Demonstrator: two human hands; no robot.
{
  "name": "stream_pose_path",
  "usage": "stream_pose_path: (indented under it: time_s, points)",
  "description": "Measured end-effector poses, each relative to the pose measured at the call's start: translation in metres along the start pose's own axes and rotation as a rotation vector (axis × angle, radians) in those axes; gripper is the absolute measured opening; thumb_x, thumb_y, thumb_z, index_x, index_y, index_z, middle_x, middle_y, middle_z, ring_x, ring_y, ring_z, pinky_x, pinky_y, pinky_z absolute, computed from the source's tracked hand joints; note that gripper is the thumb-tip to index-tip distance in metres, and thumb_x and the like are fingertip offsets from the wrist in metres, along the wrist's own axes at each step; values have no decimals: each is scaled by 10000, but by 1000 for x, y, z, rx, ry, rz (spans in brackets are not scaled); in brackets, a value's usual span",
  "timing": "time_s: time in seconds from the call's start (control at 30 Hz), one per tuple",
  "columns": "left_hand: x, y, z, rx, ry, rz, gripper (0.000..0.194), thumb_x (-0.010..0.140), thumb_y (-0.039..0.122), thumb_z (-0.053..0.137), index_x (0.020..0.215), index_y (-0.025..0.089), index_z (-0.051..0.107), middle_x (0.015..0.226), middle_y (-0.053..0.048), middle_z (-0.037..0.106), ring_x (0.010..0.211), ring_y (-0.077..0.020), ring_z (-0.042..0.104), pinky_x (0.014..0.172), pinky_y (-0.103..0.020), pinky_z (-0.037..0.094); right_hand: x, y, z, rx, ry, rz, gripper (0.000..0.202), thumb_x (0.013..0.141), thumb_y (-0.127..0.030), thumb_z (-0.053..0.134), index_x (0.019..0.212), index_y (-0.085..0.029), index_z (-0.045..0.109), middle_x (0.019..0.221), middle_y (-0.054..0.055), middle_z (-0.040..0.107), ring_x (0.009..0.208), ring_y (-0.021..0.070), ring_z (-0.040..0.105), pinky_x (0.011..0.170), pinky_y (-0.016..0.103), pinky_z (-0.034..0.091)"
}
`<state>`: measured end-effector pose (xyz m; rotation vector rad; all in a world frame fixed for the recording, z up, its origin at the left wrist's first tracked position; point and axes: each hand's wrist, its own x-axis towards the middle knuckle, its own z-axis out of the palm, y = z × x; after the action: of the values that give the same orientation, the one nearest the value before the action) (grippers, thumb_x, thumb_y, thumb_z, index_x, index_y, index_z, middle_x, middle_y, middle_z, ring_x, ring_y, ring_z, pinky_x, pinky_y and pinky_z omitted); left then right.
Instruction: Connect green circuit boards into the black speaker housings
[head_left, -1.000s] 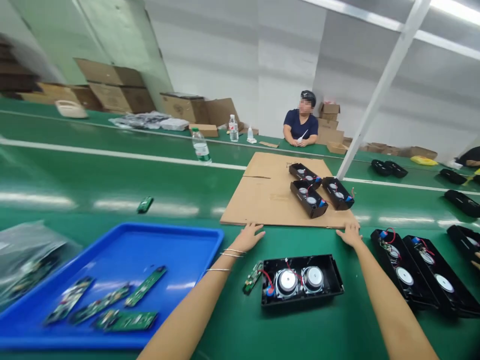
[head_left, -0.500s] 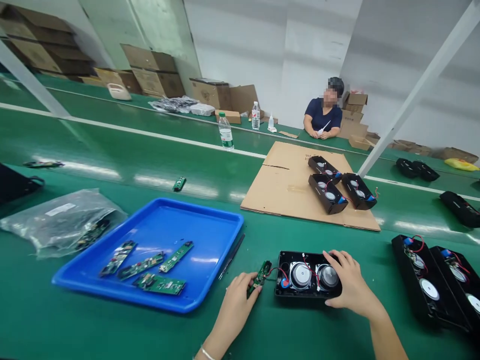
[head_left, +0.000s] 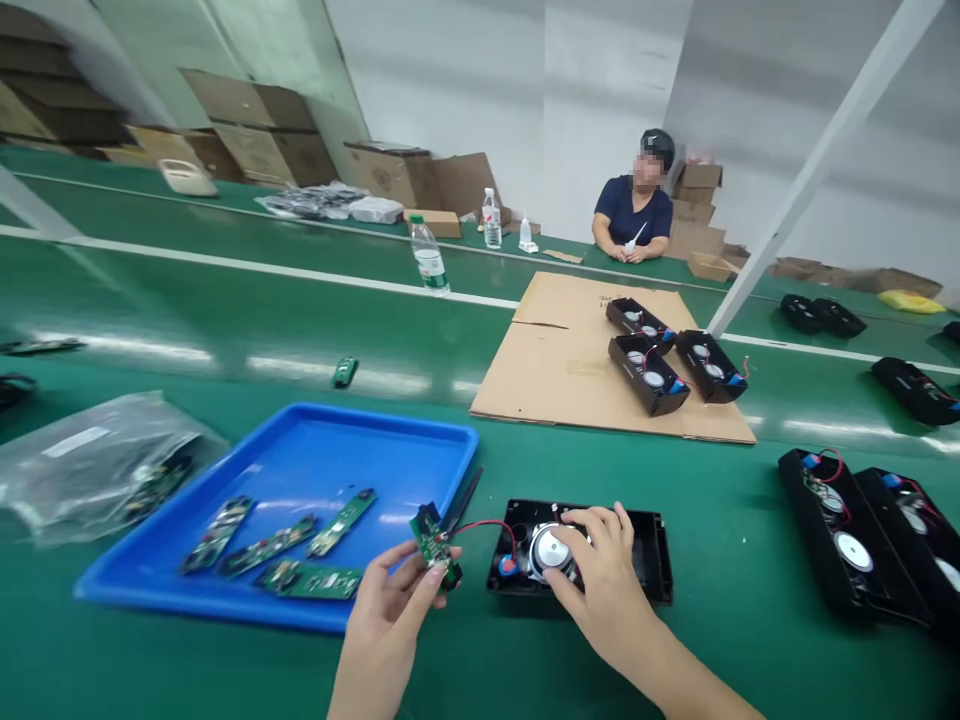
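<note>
- Green circuit board pinched between thumb and fingers of left hand, just left of the speaker housing.
- Red wire from board into housing.
- Right hand over the housing, fingers curved at a round speaker; cannot tell whether gripping.
- Blue tray left of the housing.
- Cardboard sheet beyond it.

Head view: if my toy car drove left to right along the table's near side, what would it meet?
Clear plastic bag, blue tray, circuit board in the left hand, black case under the right hand, two more black cases.
</note>
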<state>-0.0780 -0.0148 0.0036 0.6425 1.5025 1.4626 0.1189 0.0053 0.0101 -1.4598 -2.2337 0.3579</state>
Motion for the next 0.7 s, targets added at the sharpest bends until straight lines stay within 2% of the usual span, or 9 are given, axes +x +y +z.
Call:
stream_pose_path:
  time_s: [0.07,0.17,0.23,0.33,0.4,0.47,0.53,0.6,0.7]
  points:
    - [-7,7,0,-87,18,-17,500,545,411,759,950,202,554,726,-18,668,600,-155,548,447,-226,428,6,-15,15,34,77,-55,167,858,-220,495,990,-208,596,955,70,609,894,218,523,838,441,414]
    - [-15,15,-3,-123,-8,-62,378,573,343,743,880,167,611,744,-32,669,597,-140,535,440,-216,427,17,-26,26,42,54,-131,198,857,-199,479,1019,-164,589,877,79,611,785,210,522,699,367,450]
    - [-19,17,-7,-134,-50,-101,322,589,313,733,849,159,620,734,-29,672,587,-135,543,457,-218,444,25,-20,22,35,54,-113,189,864,-203,461,982,-150,599,863,85,609,786,222,521,708,381,451]
    - [-24,15,-15,-136,-120,-160,329,596,292,735,864,167,592,725,-24,686,566,-138,567,488,-233,470,32,5,-1,107,77,-9,214,892,-187,395,885,-165,608,840,76,601,809,216,534,741,370,453]
    - [-26,11,-17,-110,-171,-204,368,576,271,756,871,175,558,748,-36,703,584,-153,591,506,-245,483,30,23,-19,203,-5,29,247,899,-148,364,908,-184,608,866,57,602,833,187,555,754,324,461]
    - [-28,5,-14,-85,-242,-253,413,556,248,774,879,182,526,784,-56,715,620,-169,614,518,-250,491,25,36,-34,280,-176,11,275,877,-96,391,1000,-220,603,951,35,597,869,154,568,767,278,466]
    - [-30,1,-6,-72,-315,-284,425,562,242,775,885,185,505,828,-69,719,644,-173,632,536,-250,500,19,40,-39,289,-314,-21,315,834,-64,465,1043,-255,605,1050,27,569,931,147,563,804,266,459]
    - [-31,-1,6,-67,-347,-276,416,580,264,768,885,187,495,880,-75,717,675,-174,646,567,-254,515,12,40,-37,259,-354,-32,272,803,-58,526,961,-246,643,1101,35,551,985,163,548,843,283,445]
    - [-31,-1,23,-61,-336,-210,420,616,334,742,926,186,501,923,-74,708,727,-194,664,613,-284,543,6,39,-26,295,-329,-30,184,814,-73,528,811,-207,653,981,35,611,931,165,563,822,288,448]
